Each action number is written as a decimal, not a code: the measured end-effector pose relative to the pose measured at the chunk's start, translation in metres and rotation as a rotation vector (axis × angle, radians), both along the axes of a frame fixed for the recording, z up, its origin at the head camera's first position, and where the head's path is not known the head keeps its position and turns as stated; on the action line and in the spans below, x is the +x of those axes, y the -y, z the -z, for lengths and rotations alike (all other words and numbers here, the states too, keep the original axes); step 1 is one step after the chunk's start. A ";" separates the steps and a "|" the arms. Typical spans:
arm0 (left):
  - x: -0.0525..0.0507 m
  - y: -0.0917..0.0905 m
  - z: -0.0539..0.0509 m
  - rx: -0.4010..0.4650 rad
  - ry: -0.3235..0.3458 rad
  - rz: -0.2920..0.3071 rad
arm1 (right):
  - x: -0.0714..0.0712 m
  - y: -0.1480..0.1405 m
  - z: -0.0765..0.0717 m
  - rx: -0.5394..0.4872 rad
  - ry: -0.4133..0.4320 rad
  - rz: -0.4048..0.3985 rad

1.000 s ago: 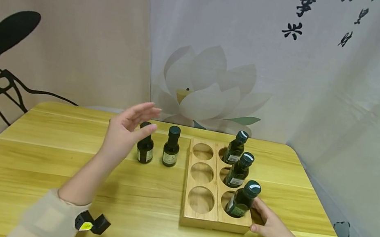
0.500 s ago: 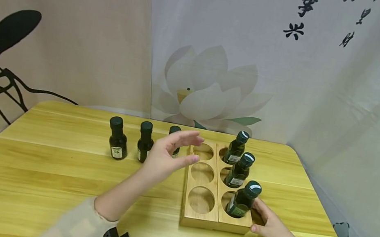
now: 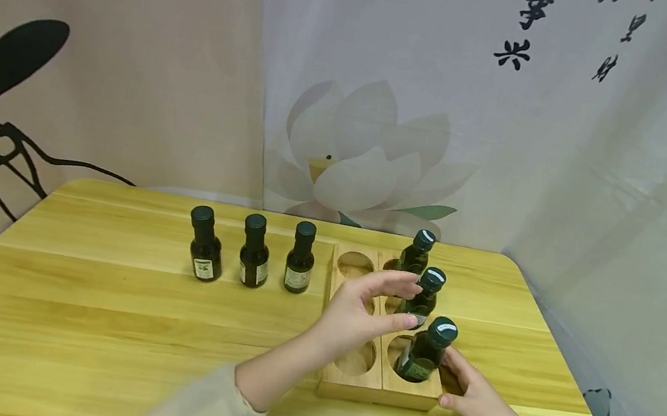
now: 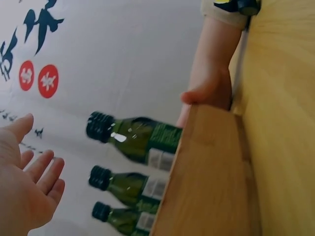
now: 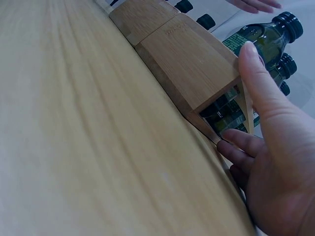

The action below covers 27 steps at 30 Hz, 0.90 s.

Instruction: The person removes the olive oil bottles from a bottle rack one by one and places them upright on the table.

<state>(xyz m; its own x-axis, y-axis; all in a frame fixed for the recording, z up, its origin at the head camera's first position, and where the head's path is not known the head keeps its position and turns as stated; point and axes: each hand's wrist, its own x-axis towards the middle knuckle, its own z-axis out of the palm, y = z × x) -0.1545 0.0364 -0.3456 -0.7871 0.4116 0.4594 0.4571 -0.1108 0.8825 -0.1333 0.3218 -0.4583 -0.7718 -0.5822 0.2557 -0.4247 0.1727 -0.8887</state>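
Observation:
A wooden bottle rack (image 3: 349, 391) stands on the table with two rows of round holes. Its right row holds a front green bottle (image 3: 423, 353), a middle bottle (image 3: 421, 302) and a back bottle (image 3: 414, 256), all leaning slightly. My left hand (image 3: 359, 314) hovers above the rack, thumb and fingers spread around a gap near the middle bottle; the left wrist view shows the palm (image 4: 24, 184) apart from the bottles. My right hand (image 3: 476, 398) holds the rack's front right corner; thumb (image 5: 258, 73) and fingers lie on different sides of it.
Three dark bottles stand upright in a row left of the rack: a left one (image 3: 206, 250), a centre one (image 3: 254, 254) and a right one (image 3: 300, 261). Printed cloth (image 3: 198, 70) hangs behind the wooden table (image 3: 94, 315).
My left hand has travelled right, from beside the standing dark bottles to over the rack, carrying nothing. My right hand and the rack have kept their place.

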 end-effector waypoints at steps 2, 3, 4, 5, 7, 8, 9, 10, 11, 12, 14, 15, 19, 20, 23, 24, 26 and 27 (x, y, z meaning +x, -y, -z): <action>0.000 -0.007 0.003 -0.015 0.002 0.010 | 0.000 0.000 0.000 -0.004 -0.002 -0.004; 0.000 -0.011 0.004 -0.019 0.004 0.019 | 0.000 0.001 -0.001 -0.006 0.001 -0.007; 0.001 -0.014 0.006 -0.027 0.008 0.024 | 0.000 0.001 -0.002 -0.005 0.002 -0.007; 0.001 -0.016 0.008 -0.029 0.016 0.031 | 0.000 0.001 -0.002 -0.004 0.000 -0.008; 0.001 -0.021 0.012 -0.028 0.037 0.046 | 0.000 0.002 -0.003 -0.001 0.001 -0.010; 0.002 -0.024 0.013 -0.027 0.047 0.052 | 0.001 0.002 -0.003 0.002 0.002 -0.008; 0.003 -0.026 0.015 -0.024 0.059 0.056 | 0.001 0.002 -0.003 0.005 0.000 -0.007; 0.003 -0.028 0.017 -0.023 0.070 0.057 | 0.001 0.002 -0.003 0.011 -0.004 -0.002; 0.004 -0.030 0.018 -0.024 0.084 0.059 | 0.001 0.002 -0.003 0.018 -0.007 0.003; 0.004 -0.032 0.019 -0.027 0.092 0.058 | 0.001 0.002 -0.003 0.024 -0.003 0.009; 0.005 -0.035 0.021 -0.040 0.110 0.052 | 0.002 0.001 -0.003 0.037 0.008 0.023; 0.005 -0.037 0.022 -0.047 0.118 0.047 | 0.002 0.001 -0.003 0.044 0.012 0.031; 0.006 -0.042 0.028 -0.078 0.136 0.029 | 0.003 0.000 -0.002 0.072 0.034 0.063; 0.006 -0.043 0.030 -0.081 0.140 0.027 | 0.004 -0.001 -0.002 0.080 0.036 0.072; 0.006 -0.046 0.033 -0.095 0.137 0.022 | 0.004 -0.001 -0.002 0.104 0.036 0.093; 0.006 -0.046 0.033 -0.100 0.133 0.020 | 0.004 -0.001 -0.002 0.110 0.037 0.099; 0.005 -0.048 0.034 -0.110 0.119 0.012 | 0.005 -0.001 -0.002 0.114 0.037 0.100; 0.005 -0.049 0.034 -0.111 0.111 0.009 | 0.004 -0.001 -0.001 0.113 0.032 0.096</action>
